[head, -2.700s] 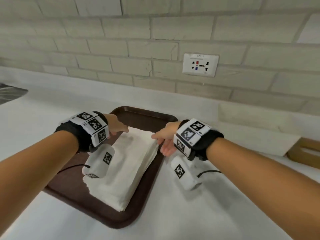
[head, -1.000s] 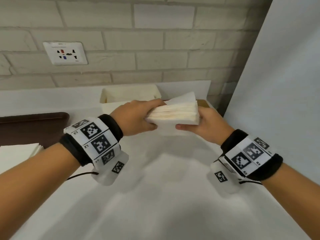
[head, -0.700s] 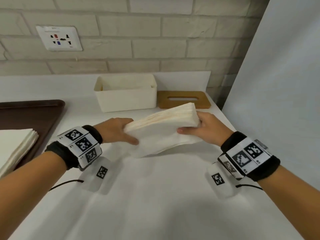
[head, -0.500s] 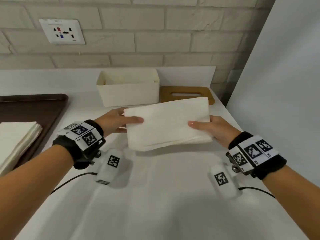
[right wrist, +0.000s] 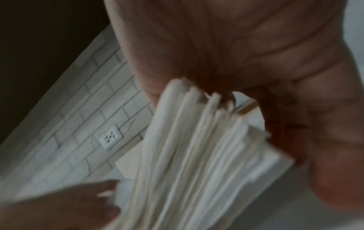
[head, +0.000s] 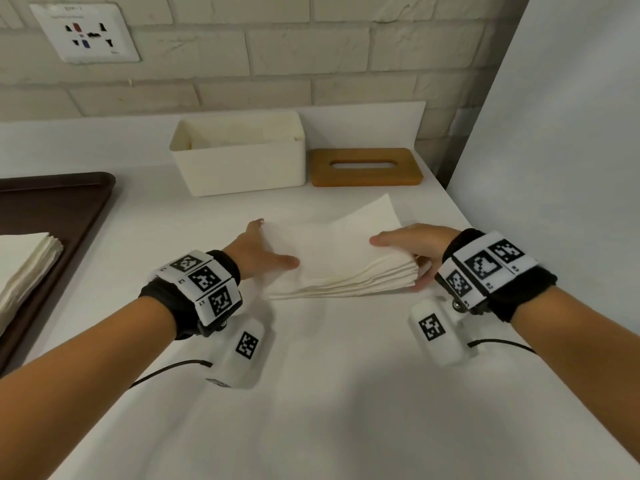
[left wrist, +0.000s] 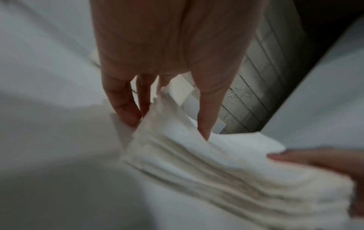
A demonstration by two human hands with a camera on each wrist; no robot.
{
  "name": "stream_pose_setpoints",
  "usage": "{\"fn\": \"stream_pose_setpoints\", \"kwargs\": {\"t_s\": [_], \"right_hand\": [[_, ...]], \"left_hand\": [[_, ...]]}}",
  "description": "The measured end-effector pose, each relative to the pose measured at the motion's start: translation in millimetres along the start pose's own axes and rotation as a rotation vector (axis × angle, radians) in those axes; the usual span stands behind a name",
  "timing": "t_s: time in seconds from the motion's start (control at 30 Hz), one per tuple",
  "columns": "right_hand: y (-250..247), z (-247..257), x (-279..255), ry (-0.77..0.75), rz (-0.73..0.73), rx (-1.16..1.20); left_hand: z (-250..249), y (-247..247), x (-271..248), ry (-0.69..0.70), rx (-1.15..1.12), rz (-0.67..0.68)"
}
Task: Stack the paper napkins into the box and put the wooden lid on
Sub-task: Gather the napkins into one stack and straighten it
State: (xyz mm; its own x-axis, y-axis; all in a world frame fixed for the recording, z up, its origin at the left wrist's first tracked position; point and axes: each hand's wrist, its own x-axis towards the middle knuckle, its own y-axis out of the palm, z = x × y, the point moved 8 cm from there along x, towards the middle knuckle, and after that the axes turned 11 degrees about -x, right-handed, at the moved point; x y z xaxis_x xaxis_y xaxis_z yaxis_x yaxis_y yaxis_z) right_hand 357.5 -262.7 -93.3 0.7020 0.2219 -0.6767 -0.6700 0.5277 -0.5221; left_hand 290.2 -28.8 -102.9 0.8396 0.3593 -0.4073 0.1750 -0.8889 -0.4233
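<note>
I hold a stack of white paper napkins [head: 336, 258] between both hands, low over the white counter and in front of the box. My left hand [head: 266, 251] grips its left edge, thumb on top and fingers behind the edge [left wrist: 122, 101]. My right hand [head: 412, 237] pinches the right end, thumb above and fingers below; the sheets [right wrist: 197, 155] fan apart there. The stack's left end sits lower than its right. The open cream box [head: 239, 154] stands behind, by the wall. The wooden lid [head: 365, 167] with a slot lies flat to the box's right.
A dark brown tray [head: 69, 209] at the left edge carries another pile of napkins [head: 24, 265]. A brick wall with a socket [head: 85, 32] runs behind the counter. A pale panel [head: 554, 168] closes off the right side just past the lid.
Both hands carried a stack from the tray pile rightward to the box area. Over the last half second the stack has come down toward the counter, its left end dropping lowest.
</note>
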Motion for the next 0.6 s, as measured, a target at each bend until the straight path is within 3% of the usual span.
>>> {"fn": "stream_pose_setpoints", "kwargs": {"t_s": [0.13, 0.33, 0.6], "right_hand": [[5, 7, -2, -0.063, 0.149, 0.290], [0, 44, -5, -0.314, 0.084, 0.322], [-28, 17, -16, -0.190, -0.186, 0.214]], "left_hand": [[-1, 1, 0, 0.020, 0.079, -0.031], [3, -2, -2, -0.004, 0.030, -0.036], [-1, 1, 4, -0.006, -0.051, -0.010]]}}
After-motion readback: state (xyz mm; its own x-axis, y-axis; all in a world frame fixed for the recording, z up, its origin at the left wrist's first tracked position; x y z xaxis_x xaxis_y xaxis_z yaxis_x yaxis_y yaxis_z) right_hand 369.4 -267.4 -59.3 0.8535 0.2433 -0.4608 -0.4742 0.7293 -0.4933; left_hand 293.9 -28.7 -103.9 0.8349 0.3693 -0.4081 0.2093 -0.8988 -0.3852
